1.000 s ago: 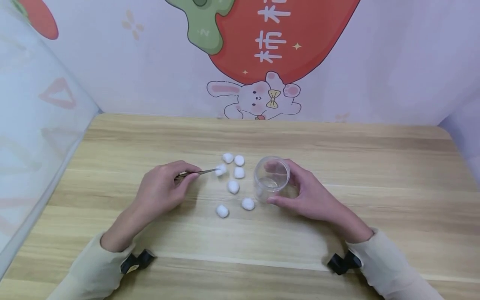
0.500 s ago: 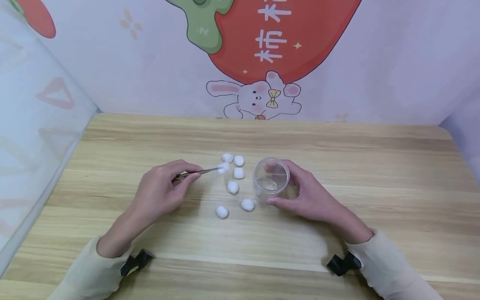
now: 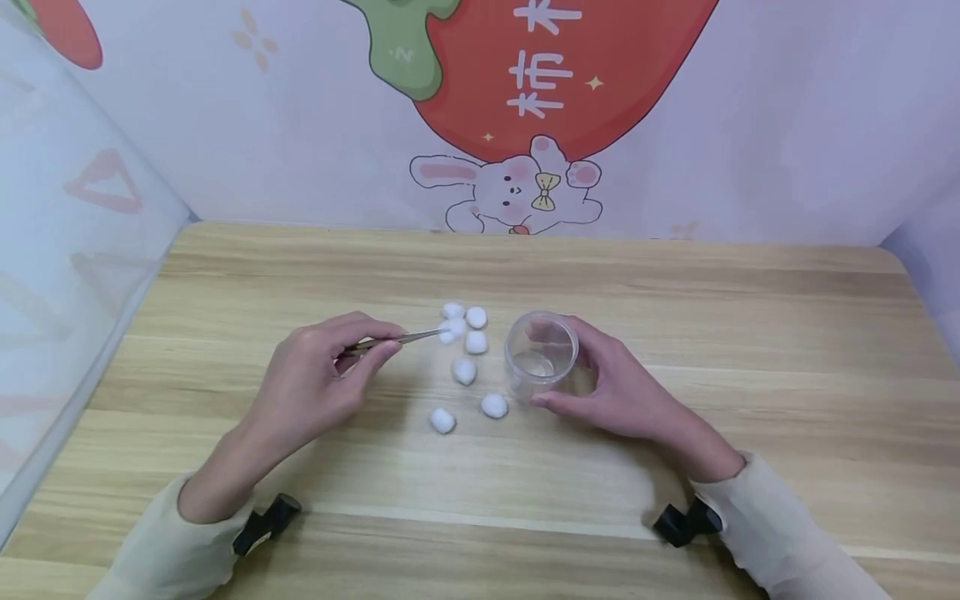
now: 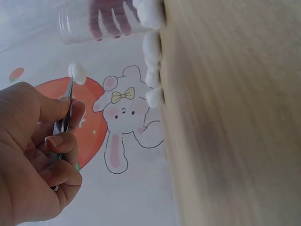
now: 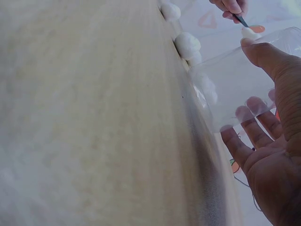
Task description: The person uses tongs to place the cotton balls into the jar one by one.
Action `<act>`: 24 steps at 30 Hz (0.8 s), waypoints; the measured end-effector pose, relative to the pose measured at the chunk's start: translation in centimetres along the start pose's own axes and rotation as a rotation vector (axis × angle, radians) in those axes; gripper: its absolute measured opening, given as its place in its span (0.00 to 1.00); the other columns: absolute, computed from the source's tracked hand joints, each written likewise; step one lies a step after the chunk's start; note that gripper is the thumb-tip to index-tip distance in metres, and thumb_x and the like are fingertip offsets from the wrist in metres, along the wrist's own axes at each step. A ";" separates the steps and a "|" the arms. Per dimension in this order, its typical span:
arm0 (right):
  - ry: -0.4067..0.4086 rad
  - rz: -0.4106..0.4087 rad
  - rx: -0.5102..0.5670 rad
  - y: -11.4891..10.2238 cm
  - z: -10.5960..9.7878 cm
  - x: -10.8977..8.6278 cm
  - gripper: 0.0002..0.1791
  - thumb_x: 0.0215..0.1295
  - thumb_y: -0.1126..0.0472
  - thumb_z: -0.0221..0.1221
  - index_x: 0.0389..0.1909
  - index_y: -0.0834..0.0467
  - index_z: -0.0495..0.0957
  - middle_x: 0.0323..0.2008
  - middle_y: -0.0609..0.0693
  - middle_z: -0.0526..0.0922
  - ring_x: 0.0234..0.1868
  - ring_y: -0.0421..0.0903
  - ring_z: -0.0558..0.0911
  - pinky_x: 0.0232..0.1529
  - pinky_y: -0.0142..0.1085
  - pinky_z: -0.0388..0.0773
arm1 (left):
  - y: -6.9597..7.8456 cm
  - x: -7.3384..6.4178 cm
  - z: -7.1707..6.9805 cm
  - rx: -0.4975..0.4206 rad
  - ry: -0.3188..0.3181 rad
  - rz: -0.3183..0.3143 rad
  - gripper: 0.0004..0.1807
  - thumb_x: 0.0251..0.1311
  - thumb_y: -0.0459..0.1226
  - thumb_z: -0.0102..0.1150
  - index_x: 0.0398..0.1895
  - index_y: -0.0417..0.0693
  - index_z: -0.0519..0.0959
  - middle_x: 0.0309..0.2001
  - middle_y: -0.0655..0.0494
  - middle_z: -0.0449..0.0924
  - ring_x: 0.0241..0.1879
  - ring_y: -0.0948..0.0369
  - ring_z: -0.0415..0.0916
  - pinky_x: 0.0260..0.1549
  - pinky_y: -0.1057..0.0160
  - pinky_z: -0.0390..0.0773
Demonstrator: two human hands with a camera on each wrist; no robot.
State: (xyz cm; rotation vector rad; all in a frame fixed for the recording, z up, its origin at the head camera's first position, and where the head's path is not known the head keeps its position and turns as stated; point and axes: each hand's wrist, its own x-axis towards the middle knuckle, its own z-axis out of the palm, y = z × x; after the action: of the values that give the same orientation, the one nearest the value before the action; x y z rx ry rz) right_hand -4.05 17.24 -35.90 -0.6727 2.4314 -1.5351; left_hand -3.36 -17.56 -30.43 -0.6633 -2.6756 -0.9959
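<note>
My left hand (image 3: 318,375) grips metal tweezers (image 3: 420,336), and their tips pinch a white cotton ball (image 4: 77,73). In the left wrist view that ball hangs above the table, apart from the others. Curled around the side of a clear plastic jar (image 3: 538,385) is my right hand (image 3: 626,387), thumb toward the front. The jar stands upright with its mouth uncovered, and nothing shows inside it. Left of it, several cotton balls (image 3: 465,371) lie loose on the wood. From the head view, the pinched ball partly overlaps the ones behind it.
The wooden table (image 3: 750,333) runs back to a wall covering (image 3: 712,167) printed with a red fruit and a rabbit. Another covering (image 3: 75,250) borders the left side. A black wrist camera (image 3: 266,525) sits at the left cuff, another (image 3: 686,523) at the right.
The left hand has lifted slightly, and the tweezers with the cotton ball have shifted a little right and up in the head view. The right hand and jar stay nearly still.
</note>
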 end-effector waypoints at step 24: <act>0.013 -0.019 -0.017 0.2 0.2 0.1 0.40 0.57 0.59 0.80 0.70 0.51 0.74 0.64 0.49 0.82 0.64 0.45 0.79 0.67 0.25 0.73 | 2.5 1.2 -0.8 -0.074 0.042 0.128 0.11 0.64 0.30 0.72 0.44 0.54 0.91 0.31 0.68 0.83 0.21 0.66 0.64 0.22 0.76 0.62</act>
State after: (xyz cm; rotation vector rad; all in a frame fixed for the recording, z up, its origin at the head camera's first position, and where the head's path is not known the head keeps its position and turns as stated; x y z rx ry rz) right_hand -4.07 17.11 -36.17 -0.6937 2.4574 -1.5315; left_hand -3.23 -16.04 -28.00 -0.8082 -2.5344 -1.0664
